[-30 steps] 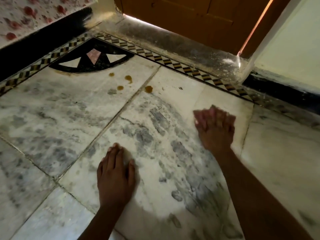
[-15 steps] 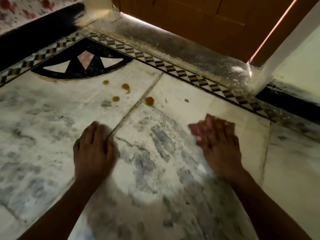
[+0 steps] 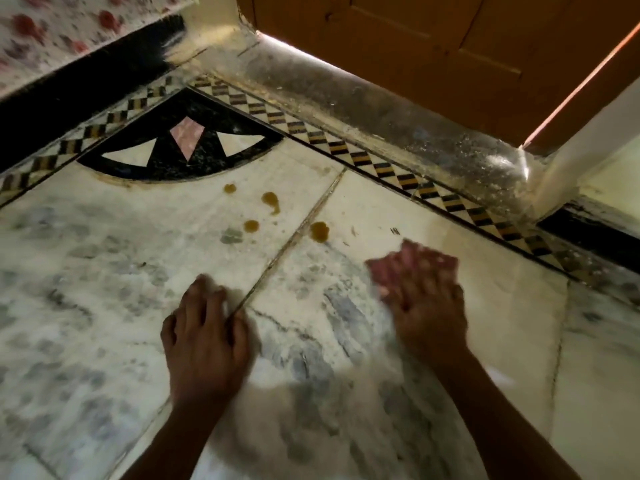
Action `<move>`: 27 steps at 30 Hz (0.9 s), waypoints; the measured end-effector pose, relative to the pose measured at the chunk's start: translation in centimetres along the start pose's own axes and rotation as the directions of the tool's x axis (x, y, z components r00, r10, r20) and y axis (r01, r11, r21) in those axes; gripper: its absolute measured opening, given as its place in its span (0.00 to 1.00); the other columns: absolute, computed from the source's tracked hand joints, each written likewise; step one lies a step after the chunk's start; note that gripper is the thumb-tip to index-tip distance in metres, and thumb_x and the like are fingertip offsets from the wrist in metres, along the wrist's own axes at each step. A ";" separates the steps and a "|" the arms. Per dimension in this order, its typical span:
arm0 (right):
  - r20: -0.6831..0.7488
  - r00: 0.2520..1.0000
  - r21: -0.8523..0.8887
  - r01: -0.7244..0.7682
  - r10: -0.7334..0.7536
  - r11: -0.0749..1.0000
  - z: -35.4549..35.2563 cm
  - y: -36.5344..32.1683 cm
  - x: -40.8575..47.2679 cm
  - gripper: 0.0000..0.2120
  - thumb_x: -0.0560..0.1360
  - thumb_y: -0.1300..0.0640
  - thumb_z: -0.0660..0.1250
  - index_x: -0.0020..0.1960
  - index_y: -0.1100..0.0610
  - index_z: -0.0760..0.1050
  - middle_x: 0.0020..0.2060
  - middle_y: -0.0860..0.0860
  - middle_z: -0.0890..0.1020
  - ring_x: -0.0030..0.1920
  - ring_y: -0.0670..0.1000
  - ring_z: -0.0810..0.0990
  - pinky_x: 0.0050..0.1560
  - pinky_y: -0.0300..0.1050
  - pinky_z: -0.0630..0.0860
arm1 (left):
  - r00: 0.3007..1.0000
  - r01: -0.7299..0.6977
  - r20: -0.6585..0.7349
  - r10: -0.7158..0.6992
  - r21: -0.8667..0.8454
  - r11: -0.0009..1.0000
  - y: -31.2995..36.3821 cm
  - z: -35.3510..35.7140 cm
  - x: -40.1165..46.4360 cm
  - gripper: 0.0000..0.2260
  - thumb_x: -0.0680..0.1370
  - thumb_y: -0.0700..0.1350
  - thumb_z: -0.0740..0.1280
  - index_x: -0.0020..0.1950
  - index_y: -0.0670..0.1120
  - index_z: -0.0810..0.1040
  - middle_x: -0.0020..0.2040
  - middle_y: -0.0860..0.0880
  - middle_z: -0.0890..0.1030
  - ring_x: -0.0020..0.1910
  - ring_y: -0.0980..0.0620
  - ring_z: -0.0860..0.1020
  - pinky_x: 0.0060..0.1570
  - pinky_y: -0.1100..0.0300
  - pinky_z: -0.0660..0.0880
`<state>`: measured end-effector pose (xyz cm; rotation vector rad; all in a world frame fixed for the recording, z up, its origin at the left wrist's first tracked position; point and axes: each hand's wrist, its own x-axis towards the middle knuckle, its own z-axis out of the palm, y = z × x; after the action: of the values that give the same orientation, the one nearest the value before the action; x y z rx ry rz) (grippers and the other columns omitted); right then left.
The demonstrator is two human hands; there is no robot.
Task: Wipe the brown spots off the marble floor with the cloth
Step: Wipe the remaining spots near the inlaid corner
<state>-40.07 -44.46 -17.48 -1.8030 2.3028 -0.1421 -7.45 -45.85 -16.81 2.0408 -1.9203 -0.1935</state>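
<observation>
1. My left hand [image 3: 207, 336] lay palm down on the marble floor [image 3: 86, 271], fingers straight and close together, holding nothing. Its fingertips sat at the joint between two slabs.

2. My right hand [image 3: 427, 311] lay flat on the pink cloth [image 3: 408, 265], fingers extended and pressing it to the floor. The frame was blurred there, so I could not tell whether the thumb curled under the cloth's edge.

3. The cloth showed past my right fingertips, on the far side and toward the left, on the slab right of the joint. The rest of it was hidden under my palm.

4. Four brown spots [image 3: 319, 231] lay beyond both hands. The nearest sat just right of the joint, close to the cloth's far left corner but apart from it.

5. The other three lay left of the joint: one [image 3: 251, 225] almost level with the nearest, one drawn-out spot [image 3: 270, 201] farther off, one small spot [image 3: 229, 188] farthest, near the black corner inlay [image 3: 180, 147].

6. All four spots were well apart from my left fingertips and untouched by the cloth.

7. A checkered border strip [image 3: 360, 157] ran along the far edge of the floor, with a stone threshold [image 3: 381, 109] and a wooden door [image 3: 415, 46] behind it.
</observation>
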 end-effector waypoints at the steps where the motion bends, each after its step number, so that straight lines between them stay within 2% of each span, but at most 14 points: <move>1: -0.051 0.992 0.001 -0.119 0.119 0.993 0.0 0.1 1.8 0.36 0.81 0.27 0.36 0.86 0.39 0.37 0.88 0.52 0.46 0.87 0.65 0.45 0.83 0.70 0.49 | 1.000 -0.002 0.000 0.002 0.003 1.000 -0.1 0.1 0.1 0.24 0.79 0.55 0.61 0.72 0.44 0.77 0.82 0.41 0.69 0.78 0.38 0.70 0.74 0.39 0.65; 3: -0.058 0.950 0.082 -0.301 0.307 0.950 -0.4 -1.5 7.1 0.40 0.80 0.26 0.37 0.87 0.44 0.37 0.88 0.57 0.45 0.86 0.66 0.43 0.83 0.72 0.46 | 1.000 -0.001 -0.003 0.001 0.011 1.000 -0.2 0.4 0.2 0.25 0.79 0.54 0.62 0.72 0.44 0.76 0.82 0.40 0.69 0.79 0.38 0.70 0.74 0.39 0.65; 4: -0.001 0.949 0.102 -0.315 0.317 0.944 -0.6 -2.9 9.7 0.40 0.81 0.26 0.38 0.87 0.43 0.38 0.88 0.56 0.43 0.86 0.66 0.40 0.83 0.72 0.43 | 1.000 0.000 -0.007 0.000 0.015 1.000 -0.3 0.5 0.1 0.25 0.79 0.54 0.62 0.73 0.45 0.76 0.82 0.40 0.70 0.79 0.38 0.70 0.74 0.39 0.65; 5: 0.043 0.963 0.073 -0.269 0.266 0.960 -0.6 -4.4 11.6 0.40 0.81 0.26 0.39 0.87 0.42 0.38 0.88 0.55 0.41 0.86 0.65 0.39 0.83 0.71 0.42 | 1.000 -0.002 -0.012 0.003 0.018 1.000 -0.3 0.6 0.2 0.25 0.79 0.54 0.62 0.73 0.45 0.76 0.82 0.40 0.70 0.79 0.38 0.70 0.74 0.39 0.65; 7: 0.073 0.996 -0.009 -0.042 0.043 0.999 -0.2 -6.9 12.6 0.39 0.80 0.25 0.37 0.86 0.39 0.37 0.88 0.54 0.40 0.86 0.65 0.39 0.83 0.72 0.42 | 1.000 -0.009 -0.015 0.009 0.029 1.000 -0.4 0.7 0.1 0.25 0.79 0.54 0.62 0.73 0.45 0.76 0.82 0.41 0.70 0.79 0.39 0.70 0.73 0.39 0.65; 10: 0.059 0.963 -0.054 0.267 -0.264 0.962 0.9 -8.2 8.3 0.36 0.81 0.27 0.37 0.86 0.38 0.42 0.88 0.51 0.42 0.87 0.61 0.41 0.83 0.72 0.50 | 1.000 -0.013 -0.018 0.014 0.039 0.999 -0.5 0.5 0.4 0.25 0.79 0.55 0.61 0.72 0.44 0.77 0.81 0.41 0.70 0.78 0.39 0.71 0.72 0.40 0.66; 13: 0.086 0.885 0.023 0.457 -0.457 0.889 0.9 -7.0 2.0 0.29 0.87 0.37 0.45 0.87 0.40 0.51 0.88 0.47 0.49 0.88 0.55 0.45 0.82 0.67 0.57 | 1.000 -0.008 -0.006 0.008 0.045 0.999 -0.3 0.5 0.4 0.25 0.78 0.55 0.62 0.72 0.45 0.77 0.81 0.41 0.70 0.78 0.39 0.71 0.72 0.40 0.66; 15: 0.086 0.825 0.226 0.530 -0.559 0.817 0.2 -6.2 -0.9 0.25 0.88 0.42 0.49 0.84 0.42 0.63 0.86 0.44 0.59 0.87 0.50 0.53 0.82 0.64 0.60 | 1.000 -0.009 -0.003 0.009 0.055 0.998 -0.5 0.4 0.5 0.25 0.78 0.54 0.62 0.72 0.45 0.77 0.81 0.41 0.70 0.78 0.39 0.72 0.71 0.40 0.66; 16: 0.085 0.835 0.402 0.471 -0.544 0.785 -0.7 -6.0 -1.9 0.23 0.88 0.43 0.52 0.81 0.43 0.70 0.83 0.42 0.67 0.85 0.47 0.60 0.82 0.61 0.63 | 1.000 -0.012 -0.003 0.012 0.053 0.999 -0.4 0.4 0.5 0.25 0.79 0.54 0.63 0.72 0.45 0.76 0.81 0.41 0.70 0.78 0.39 0.72 0.72 0.40 0.66; 18: 0.117 0.906 0.740 0.194 -0.407 0.644 -3.1 -6.6 -1.7 0.18 0.86 0.47 0.60 0.73 0.44 0.78 0.73 0.41 0.80 0.76 0.45 0.75 0.77 0.57 0.72 | 1.000 -0.007 -0.006 0.007 0.048 0.999 -0.4 0.5 0.6 0.24 0.79 0.54 0.63 0.72 0.46 0.76 0.81 0.41 0.70 0.78 0.39 0.71 0.72 0.41 0.65; 20: 0.108 0.950 0.869 0.054 -0.294 0.492 -5.3 -7.7 0.5 0.14 0.86 0.48 0.63 0.69 0.47 0.79 0.66 0.43 0.84 0.68 0.49 0.82 0.68 0.56 0.81 | 1.000 -0.008 -0.014 0.008 0.043 0.999 -0.4 0.6 0.5 0.24 0.79 0.54 0.64 0.73 0.46 0.74 0.81 0.40 0.70 0.78 0.39 0.71 0.72 0.41 0.65; 23: 0.077 0.982 0.791 0.044 -0.170 0.611 -6.5 -8.5 5.5 0.14 0.85 0.47 0.67 0.70 0.45 0.76 0.54 0.40 0.86 0.60 0.50 0.85 0.56 0.46 0.83 | 0.999 -0.012 -0.046 0.013 0.021 1.000 -0.4 0.6 0.4 0.27 0.78 0.52 0.66 0.76 0.47 0.69 0.80 0.39 0.71 0.77 0.38 0.72 0.71 0.40 0.66; 25: -0.057 0.998 0.515 0.064 -0.040 0.855 -6.3 -8.3 8.3 0.20 0.84 0.47 0.69 0.73 0.51 0.74 0.55 0.51 0.85 0.58 0.57 0.83 0.56 0.50 0.79 | 0.998 -0.009 -0.057 0.010 0.027 1.000 -0.4 0.7 0.4 0.27 0.78 0.52 0.66 0.76 0.46 0.70 0.79 0.39 0.72 0.77 0.38 0.72 0.71 0.41 0.66; 27: -0.243 0.968 0.271 0.008 0.060 0.962 -5.0 -8.6 9.0 0.18 0.84 0.49 0.66 0.69 0.58 0.76 0.60 0.60 0.81 0.61 0.62 0.77 0.58 0.57 0.78 | 0.998 -0.009 -0.054 0.010 0.033 0.999 -0.5 0.8 0.4 0.27 0.78 0.53 0.65 0.75 0.45 0.73 0.80 0.40 0.72 0.77 0.38 0.72 0.70 0.41 0.67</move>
<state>-35.09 -55.55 -11.81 -1.6957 2.3280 -0.6818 -7.20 -46.35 -17.69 2.0362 -1.9126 -0.1037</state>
